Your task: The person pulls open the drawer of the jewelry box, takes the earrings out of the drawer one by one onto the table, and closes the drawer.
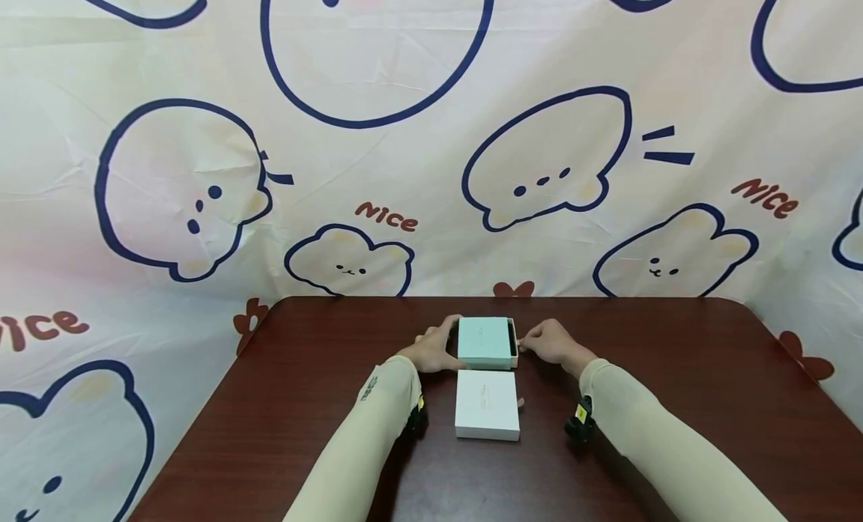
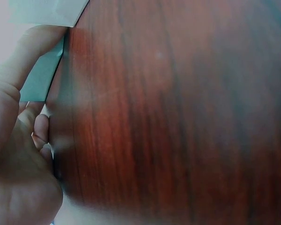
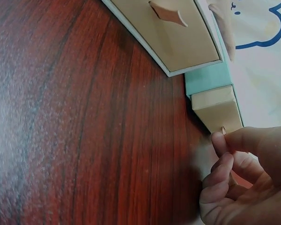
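Note:
A mint-green drawer box [image 1: 483,341] lies flat on the table, its beige inner drawer [image 3: 216,108] partly out on the right side. My left hand [image 1: 434,348] holds the box's left end, with the thumb at the near side and the fingers toward the far side. On the right, my right hand [image 1: 554,342] pinches the small pull tab [image 3: 224,130] of that drawer between thumb and index finger. Directly in front of the mint box sits a white drawer box [image 1: 487,404], its beige drawer front flush with the sleeve and a brown tab [image 3: 168,14] sticking out.
Both boxes stand on a dark reddish-brown wooden table [image 1: 323,402]. Behind it hangs a pale curtain [image 1: 431,170] with blue cartoon outlines, meeting the table's far edge. A dark wrist camera [image 1: 578,423] is strapped at the right cuff.

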Demonstrator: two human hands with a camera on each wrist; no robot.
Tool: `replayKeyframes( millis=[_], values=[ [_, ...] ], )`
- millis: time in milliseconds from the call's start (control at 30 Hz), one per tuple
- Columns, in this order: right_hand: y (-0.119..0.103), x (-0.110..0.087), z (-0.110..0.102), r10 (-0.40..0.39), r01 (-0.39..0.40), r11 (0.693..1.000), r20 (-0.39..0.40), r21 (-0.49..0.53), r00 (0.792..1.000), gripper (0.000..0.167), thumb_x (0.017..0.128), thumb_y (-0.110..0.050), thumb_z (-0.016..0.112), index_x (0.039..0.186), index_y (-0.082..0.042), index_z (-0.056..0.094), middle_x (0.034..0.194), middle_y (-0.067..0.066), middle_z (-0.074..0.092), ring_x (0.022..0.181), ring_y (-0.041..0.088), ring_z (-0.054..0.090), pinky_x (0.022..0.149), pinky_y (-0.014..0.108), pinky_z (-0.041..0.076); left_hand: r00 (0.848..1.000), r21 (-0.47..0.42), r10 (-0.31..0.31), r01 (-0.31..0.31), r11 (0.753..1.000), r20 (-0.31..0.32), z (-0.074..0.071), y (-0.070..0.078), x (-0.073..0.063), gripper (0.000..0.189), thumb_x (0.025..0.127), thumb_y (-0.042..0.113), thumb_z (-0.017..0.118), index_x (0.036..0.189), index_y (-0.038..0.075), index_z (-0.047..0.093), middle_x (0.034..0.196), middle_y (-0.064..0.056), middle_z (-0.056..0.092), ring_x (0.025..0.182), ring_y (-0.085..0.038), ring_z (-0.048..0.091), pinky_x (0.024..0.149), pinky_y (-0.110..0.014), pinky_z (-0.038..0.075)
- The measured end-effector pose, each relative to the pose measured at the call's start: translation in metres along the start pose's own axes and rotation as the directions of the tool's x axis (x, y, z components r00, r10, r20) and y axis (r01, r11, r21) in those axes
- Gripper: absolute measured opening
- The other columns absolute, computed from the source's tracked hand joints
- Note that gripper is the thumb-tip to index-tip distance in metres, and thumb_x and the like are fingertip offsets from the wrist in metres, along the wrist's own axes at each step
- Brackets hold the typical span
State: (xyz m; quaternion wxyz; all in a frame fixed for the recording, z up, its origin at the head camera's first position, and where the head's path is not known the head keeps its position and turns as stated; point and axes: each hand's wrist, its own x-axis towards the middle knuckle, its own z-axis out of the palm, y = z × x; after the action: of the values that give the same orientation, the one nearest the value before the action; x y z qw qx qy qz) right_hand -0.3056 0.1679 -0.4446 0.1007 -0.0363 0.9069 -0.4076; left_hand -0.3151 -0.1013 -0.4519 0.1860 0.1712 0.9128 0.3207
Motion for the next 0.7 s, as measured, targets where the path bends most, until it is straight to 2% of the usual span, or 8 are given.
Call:
replayKeyframes(
  millis=[100, 300, 567, 700],
  values=[
    [0.0011, 0.0001, 0.0000, 0.007, -0.007, 1.000, -0.001, 0.001, 1.000, 0.025, 0.098, -0.010, 0.060, 0.088, -0.001, 0.081, 0.116, 0.019, 0.073, 0.098, 0.024, 0.061, 0.078, 0.033, 0.043, 1.000, -0.002, 0.004, -0.004, 1.000, -0.002, 0.0000, 0.0004, -0.0004, 0.099, 0.089, 0.036, 0.078, 0.162, 0.025, 0.012, 0.160, -0.021, 0.030, 0.134, -0.048, 0.035, 0.106, -0.060, 0.037],
    [0.0014, 0.0000, -0.0016, -0.008, 0.008, 1.000, -0.004, -0.012, 1.000, 0.027, 0.098, -0.010, 0.058, 0.086, 0.000, 0.081, 0.120, 0.021, 0.072, 0.108, 0.028, 0.063, 0.077, 0.033, 0.043, 1.000, 0.002, 0.000, 0.000, 1.000, -0.003, 0.0000, 0.0004, -0.0003, 0.098, 0.089, 0.036, 0.078, 0.162, 0.026, 0.013, 0.160, -0.021, 0.030, 0.133, -0.048, 0.035, 0.106, -0.059, 0.037],
    [0.0027, -0.0018, -0.0048, -0.006, 0.006, 1.000, -0.005, -0.024, 1.000, 0.027, 0.098, -0.010, 0.058, 0.088, 0.000, 0.081, 0.119, 0.020, 0.073, 0.095, 0.022, 0.059, 0.074, 0.032, 0.040, 1.000, 0.007, 0.004, -0.004, 1.000, -0.002, 0.0001, 0.0012, -0.0004, 0.098, 0.089, 0.036, 0.078, 0.162, 0.026, 0.013, 0.159, -0.020, 0.031, 0.133, -0.046, 0.036, 0.106, -0.059, 0.037],
    [0.0033, -0.0012, -0.0051, 0.002, -0.002, 1.000, -0.005, -0.026, 1.000, 0.026, 0.097, -0.010, 0.059, 0.086, -0.001, 0.081, 0.119, 0.020, 0.073, 0.094, 0.021, 0.059, 0.075, 0.031, 0.040, 1.000, 0.010, 0.002, -0.002, 1.000, -0.002, 0.0001, 0.0010, -0.0006, 0.098, 0.089, 0.036, 0.078, 0.162, 0.026, 0.013, 0.158, -0.020, 0.033, 0.134, -0.046, 0.035, 0.106, -0.059, 0.037]
  ],
)
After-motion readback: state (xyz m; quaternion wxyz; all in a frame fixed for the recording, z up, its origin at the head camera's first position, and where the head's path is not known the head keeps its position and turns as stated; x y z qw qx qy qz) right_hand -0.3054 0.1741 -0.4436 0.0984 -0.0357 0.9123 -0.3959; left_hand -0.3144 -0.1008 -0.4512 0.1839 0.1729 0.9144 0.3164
